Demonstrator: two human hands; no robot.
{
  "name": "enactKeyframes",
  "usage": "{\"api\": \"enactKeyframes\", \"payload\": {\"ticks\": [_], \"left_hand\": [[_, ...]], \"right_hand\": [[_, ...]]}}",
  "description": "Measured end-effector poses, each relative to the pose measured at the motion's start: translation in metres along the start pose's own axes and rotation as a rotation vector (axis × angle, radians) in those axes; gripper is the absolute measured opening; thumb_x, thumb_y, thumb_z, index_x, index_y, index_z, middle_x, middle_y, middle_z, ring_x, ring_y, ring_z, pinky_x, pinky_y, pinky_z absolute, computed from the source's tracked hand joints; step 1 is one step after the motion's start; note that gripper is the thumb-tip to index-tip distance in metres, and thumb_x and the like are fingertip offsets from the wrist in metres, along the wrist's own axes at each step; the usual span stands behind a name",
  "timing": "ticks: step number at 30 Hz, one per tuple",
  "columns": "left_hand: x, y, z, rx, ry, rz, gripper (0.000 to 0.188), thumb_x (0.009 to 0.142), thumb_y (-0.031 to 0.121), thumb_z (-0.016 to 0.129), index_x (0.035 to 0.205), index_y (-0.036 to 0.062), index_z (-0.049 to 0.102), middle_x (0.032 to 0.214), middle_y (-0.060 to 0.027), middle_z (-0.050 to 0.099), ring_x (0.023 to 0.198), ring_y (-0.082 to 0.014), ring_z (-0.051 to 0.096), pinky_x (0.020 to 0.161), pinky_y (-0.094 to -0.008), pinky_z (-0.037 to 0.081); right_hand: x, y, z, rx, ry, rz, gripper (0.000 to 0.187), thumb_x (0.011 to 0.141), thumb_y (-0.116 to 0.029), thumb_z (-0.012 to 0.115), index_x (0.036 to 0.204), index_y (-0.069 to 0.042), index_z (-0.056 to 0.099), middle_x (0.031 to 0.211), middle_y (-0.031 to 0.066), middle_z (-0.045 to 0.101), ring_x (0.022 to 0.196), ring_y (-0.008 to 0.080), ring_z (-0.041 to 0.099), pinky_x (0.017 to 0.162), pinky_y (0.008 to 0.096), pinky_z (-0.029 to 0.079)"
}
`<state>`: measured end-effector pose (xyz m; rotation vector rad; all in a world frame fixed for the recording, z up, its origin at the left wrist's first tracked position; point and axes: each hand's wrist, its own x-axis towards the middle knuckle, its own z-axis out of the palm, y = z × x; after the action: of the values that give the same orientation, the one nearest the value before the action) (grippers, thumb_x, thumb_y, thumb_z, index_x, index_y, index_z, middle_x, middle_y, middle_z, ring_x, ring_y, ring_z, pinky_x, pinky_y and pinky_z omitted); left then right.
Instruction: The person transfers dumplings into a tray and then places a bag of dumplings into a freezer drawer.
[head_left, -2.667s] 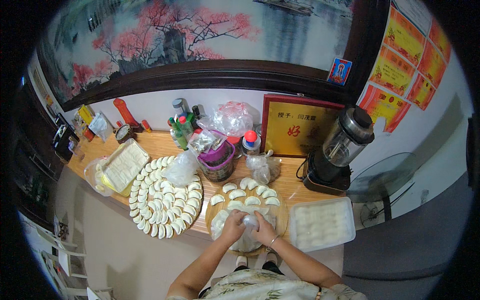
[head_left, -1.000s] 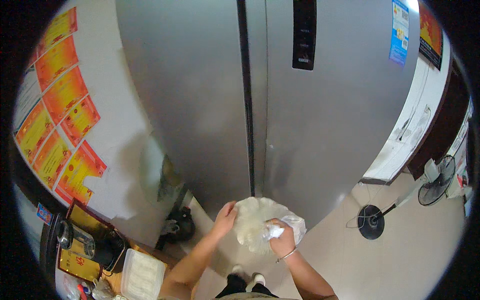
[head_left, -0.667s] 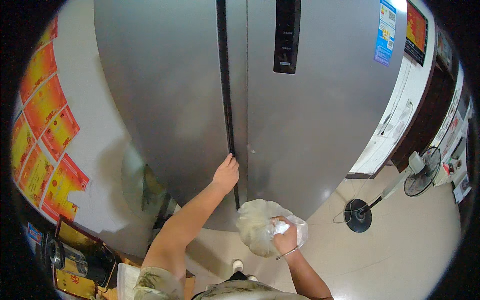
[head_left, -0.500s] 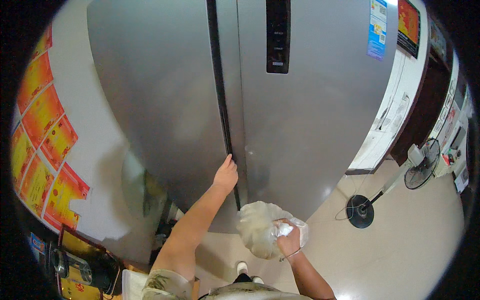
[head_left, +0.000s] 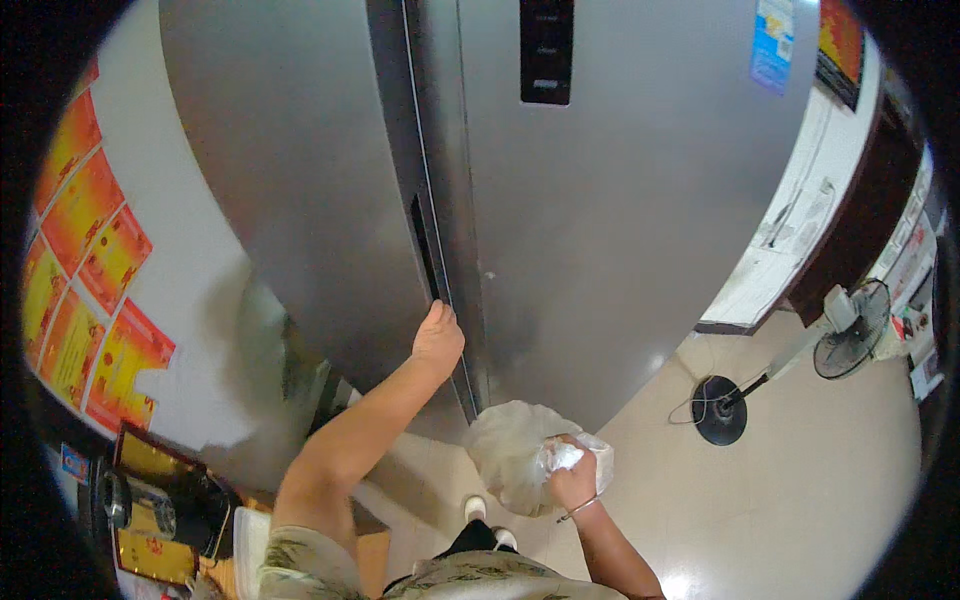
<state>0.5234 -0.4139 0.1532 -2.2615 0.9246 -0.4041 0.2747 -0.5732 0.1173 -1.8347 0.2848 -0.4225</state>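
Note:
A large grey refrigerator [head_left: 620, 230] stands right in front of me. My left hand [head_left: 438, 338] has its fingers hooked into the dark recessed handle [head_left: 424, 240] on the inner edge of the left door [head_left: 290, 170]. That door stands slightly ajar, its side edge showing along the gap. In my right hand [head_left: 573, 474], low before the right door, the gathered neck of a whitish translucent plastic bag [head_left: 505, 450] is held in closed fingers. The bag looks full and round; its contents cannot be made out.
A black-based standing fan [head_left: 719, 410] is on the tiled floor at the right, its cord beside it. Red and yellow sheets [head_left: 92, 215] cover the left wall. At lower left are a dark appliance [head_left: 160, 510] and a white container [head_left: 250, 550]. My shoes [head_left: 475, 507] show below.
The left door has come a little open, pulled toward me by my left hand, and its edge is now visible. My right hand still holds the bag in nearly the same place.

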Motion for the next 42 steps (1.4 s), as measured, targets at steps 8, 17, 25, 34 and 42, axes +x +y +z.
{"api": "enactKeyframes", "payload": {"ticks": [8, 17, 25, 34, 42], "left_hand": [[-0.174, -0.011, -0.028, -0.587, 0.346, -0.076, 0.014, 0.071, 0.015, 0.061, 0.085, 0.0106, 0.063, 0.091, -0.0078, 0.057, 0.096, -0.0243, 0.051, 0.1, -0.0428, 0.028], [-0.284, -0.001, -0.011, -0.865, 0.815, -1.134, 0.051, 0.076, 0.006, 0.059, 0.125, 0.0027, 0.044, 0.141, -0.0235, 0.017, 0.128, -0.0379, 0.024, 0.103, -0.0476, 0.022], [-0.336, -0.053, 0.08, -1.041, 1.026, -1.347, 0.055, 0.089, 0.028, 0.054, 0.132, 0.0011, 0.032, 0.144, -0.0161, 0.02, 0.127, -0.0296, 0.029, 0.104, -0.0403, 0.023], [-0.345, -0.103, 0.102, -0.924, 1.035, -1.524, 0.055, 0.088, 0.021, 0.052, 0.133, -0.0009, 0.03, 0.14, -0.0164, 0.026, 0.127, -0.0292, 0.029, 0.104, -0.04, 0.023], [-0.27, -0.045, 0.046, -1.131, 0.892, -0.863, 0.03, 0.069, 0.011, 0.062, 0.097, 0.0014, 0.054, 0.107, -0.0213, 0.053, 0.09, -0.0314, 0.055, 0.078, -0.0374, 0.044]], "right_hand": [[-0.001, 0.024, 0.028, 0.184, -0.04, 0.034, 0.028, 0.064, 0.009, 0.05, 0.087, -0.002, 0.062, 0.075, 0.0043, 0.061, 0.072, 0.0123, 0.057, 0.067, 0.0244, 0.045], [0.027, 0.002, 0.061, 0.163, -0.254, 0.012, 0.02, 0.071, 0.006, 0.052, 0.086, -0.001, 0.063, 0.073, 0.0024, 0.061, 0.071, 0.0103, 0.057, 0.063, 0.0245, 0.045], [0.043, 0.011, 0.151, 0.223, -0.45, 0.134, 0.014, 0.076, -0.001, 0.055, 0.087, -0.003, 0.064, 0.069, 0.0015, 0.06, 0.065, 0.0106, 0.054, 0.06, 0.0257, 0.044], [0.078, -0.008, 0.221, 0.217, -0.496, 0.142, 0.011, 0.079, -0.002, 0.055, 0.087, -0.003, 0.063, 0.068, 0.0004, 0.057, 0.059, 0.0096, 0.053, 0.05, 0.0268, 0.044], [0.125, -0.038, 0.246, 0.271, -0.515, 0.236, 0.013, 0.078, 0.001, 0.056, 0.089, -0.003, 0.062, 0.07, 0.0, 0.057, 0.061, 0.0103, 0.053, 0.05, 0.0272, 0.044]]}}
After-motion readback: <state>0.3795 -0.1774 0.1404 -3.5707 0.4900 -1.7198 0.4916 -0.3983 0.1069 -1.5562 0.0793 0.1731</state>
